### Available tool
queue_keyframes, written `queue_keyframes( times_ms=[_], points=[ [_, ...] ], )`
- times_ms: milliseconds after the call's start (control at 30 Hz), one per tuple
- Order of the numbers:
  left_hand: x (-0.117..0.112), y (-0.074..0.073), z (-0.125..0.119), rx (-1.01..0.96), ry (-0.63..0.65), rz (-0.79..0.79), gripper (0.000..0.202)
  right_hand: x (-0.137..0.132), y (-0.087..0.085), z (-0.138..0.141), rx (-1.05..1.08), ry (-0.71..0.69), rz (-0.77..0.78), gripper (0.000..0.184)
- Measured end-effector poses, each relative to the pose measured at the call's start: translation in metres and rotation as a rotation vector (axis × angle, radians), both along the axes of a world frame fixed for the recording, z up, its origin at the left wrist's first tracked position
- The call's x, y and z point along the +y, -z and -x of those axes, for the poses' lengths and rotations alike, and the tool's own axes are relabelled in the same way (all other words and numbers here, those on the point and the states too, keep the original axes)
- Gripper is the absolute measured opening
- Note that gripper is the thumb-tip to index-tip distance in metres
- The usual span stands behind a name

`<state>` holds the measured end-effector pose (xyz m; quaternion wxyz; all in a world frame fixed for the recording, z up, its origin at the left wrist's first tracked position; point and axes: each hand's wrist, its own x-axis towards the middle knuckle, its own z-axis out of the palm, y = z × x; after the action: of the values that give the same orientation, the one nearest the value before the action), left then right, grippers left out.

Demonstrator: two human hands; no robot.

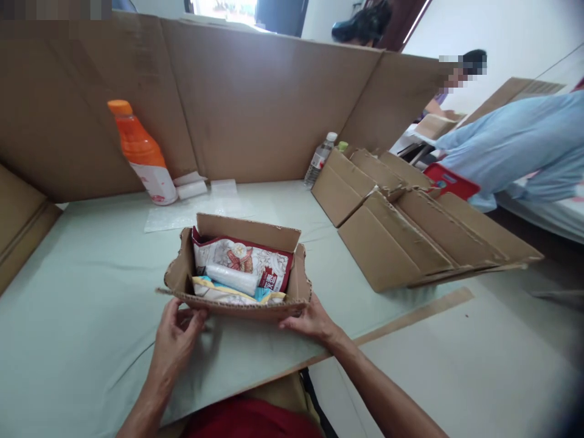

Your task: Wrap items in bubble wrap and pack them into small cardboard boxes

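An open cardboard box [255, 309] stands near the front of the cloth-covered table. Inside it lie a dark red and white printed snack bag [237, 252], a bubble-wrapped roll [233, 280] and a yellow, white and blue packet [219, 293]. My left hand [179, 325] is closed at the box's front left corner, its thumb by the front wall. At the front right corner my right hand [311, 319] grips the box, thumb along the front and the other fingers partly hidden behind the side.
Behind stand an orange bottle [141, 152], pieces of bubble wrap [223, 198] and a clear water bottle [320, 161]. Several cardboard boxes [387, 237] sit at the right. A tall cardboard wall [274, 109] closes off the back. Two other people are beyond it.
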<state>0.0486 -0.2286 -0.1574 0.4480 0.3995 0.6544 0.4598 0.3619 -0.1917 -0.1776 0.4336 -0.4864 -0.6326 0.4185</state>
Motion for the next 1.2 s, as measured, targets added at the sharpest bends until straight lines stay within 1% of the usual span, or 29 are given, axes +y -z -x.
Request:
queue_keyframes(
  times_ms=[67, 100, 167, 233, 333, 400, 467, 500, 567, 633, 767, 867, 967, 1033, 1100, 1133, 1200],
  points=[
    [0.020, 0.002, -0.014, -0.003, 0.008, -0.034, 0.070, 0.005, 0.005, 0.000, -0.017, 0.006, -0.100, 0.117],
    [0.036, 0.003, -0.023, 0.004, 0.032, -0.055, 0.071, 0.009, 0.006, -0.003, -0.020, 0.029, -0.142, 0.116],
    [0.076, 0.006, -0.046, -0.017, 0.098, -0.119, 0.077, 0.021, 0.006, -0.014, -0.011, 0.119, -0.176, 0.114],
    [0.120, 0.009, -0.079, -0.101, 0.164, -0.196, 0.090, 0.040, 0.005, -0.031, -0.007, 0.251, -0.200, 0.112],
    [0.179, 0.013, -0.139, -0.227, 0.278, -0.247, 0.106, 0.077, 0.004, -0.060, -0.075, 0.473, -0.266, 0.114],
    [0.208, 0.017, -0.179, -0.280, 0.381, -0.255, 0.111, 0.100, 0.007, -0.077, -0.163, 0.586, -0.291, 0.113],
    [0.228, 0.022, -0.211, -0.322, 0.481, -0.265, 0.112, 0.119, 0.013, -0.090, -0.250, 0.642, -0.293, 0.107],
    [0.236, 0.024, -0.223, -0.338, 0.522, -0.274, 0.110, 0.125, 0.017, -0.095, -0.281, 0.652, -0.289, 0.104],
    [0.250, 0.029, -0.240, -0.359, 0.579, -0.294, 0.105, 0.134, 0.025, -0.102, -0.300, 0.646, -0.268, 0.097],
    [0.262, 0.033, -0.250, -0.364, 0.608, -0.307, 0.100, 0.139, 0.031, -0.107, -0.271, 0.616, -0.237, 0.093],
    [0.285, 0.038, -0.260, -0.353, 0.637, -0.325, 0.101, 0.147, 0.038, -0.113, -0.198, 0.568, -0.218, 0.091],
    [0.301, 0.039, -0.267, -0.336, 0.662, -0.338, 0.103, 0.156, 0.047, -0.114, -0.145, 0.581, -0.206, 0.088],
    [0.311, 0.042, -0.274, -0.304, 0.684, -0.357, 0.100, 0.163, 0.059, -0.115, -0.088, 0.580, -0.207, 0.082],
    [0.311, 0.044, -0.277, -0.262, 0.696, -0.387, 0.095, 0.166, 0.065, -0.118, -0.066, 0.564, -0.216, 0.078],
    [0.301, 0.048, -0.278, -0.186, 0.702, -0.425, 0.087, 0.166, 0.068, -0.121, -0.072, 0.548, -0.223, 0.073],
    [0.291, 0.049, -0.277, -0.134, 0.705, -0.445, 0.082, 0.166, 0.068, -0.123, -0.093, 0.545, -0.229, 0.068],
    [0.262, 0.051, -0.273, -0.006, 0.714, -0.483, 0.073, 0.166, 0.065, -0.127, -0.184, 0.538, -0.256, 0.055]
  ],
)
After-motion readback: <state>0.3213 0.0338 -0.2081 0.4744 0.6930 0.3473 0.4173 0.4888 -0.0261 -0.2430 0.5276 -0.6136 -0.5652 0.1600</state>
